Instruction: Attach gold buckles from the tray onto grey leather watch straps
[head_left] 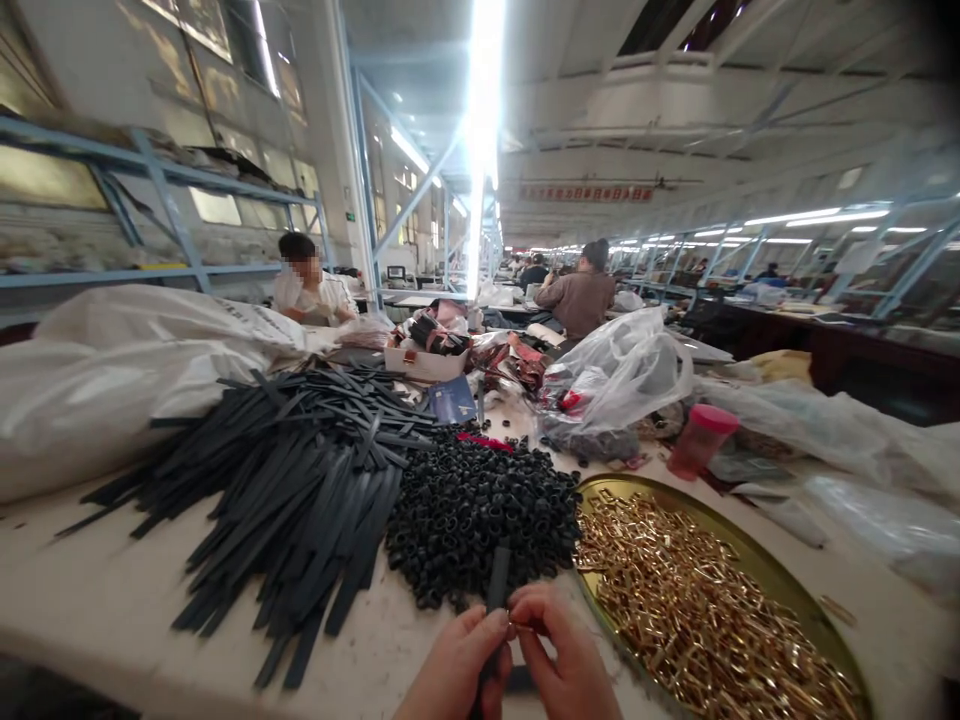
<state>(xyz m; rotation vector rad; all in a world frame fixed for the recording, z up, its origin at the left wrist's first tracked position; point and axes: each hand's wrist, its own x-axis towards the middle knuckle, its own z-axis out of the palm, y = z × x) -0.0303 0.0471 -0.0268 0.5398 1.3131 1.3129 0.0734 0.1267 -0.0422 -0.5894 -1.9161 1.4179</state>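
My left hand (pixel 459 662) is closed around a black strap (pixel 498 578), whose flat end sticks up past my thumb. Pinched in the fingers of my right hand (pixel 556 645) is a small gold buckle (pixel 520 627), right against the strap. The fingertips of both hands meet there, so how the two pieces join is hidden. Just beyond my hands lies a heap of small black loops (pixel 480 510). To its left spreads a pile of loose black straps (pixel 300 510). On the right, a gold oval tray (pixel 600 490) bears many gold buckles (pixel 705 600).
A red-lidded jar (pixel 702 440) stands behind the tray. Clear plastic bags (pixel 622 365) and a large white sack (pixel 150 370) lie around the white table (pixel 67 570). Two people (pixel 307 285) sit farther back, near blue racks (pixel 169 215).
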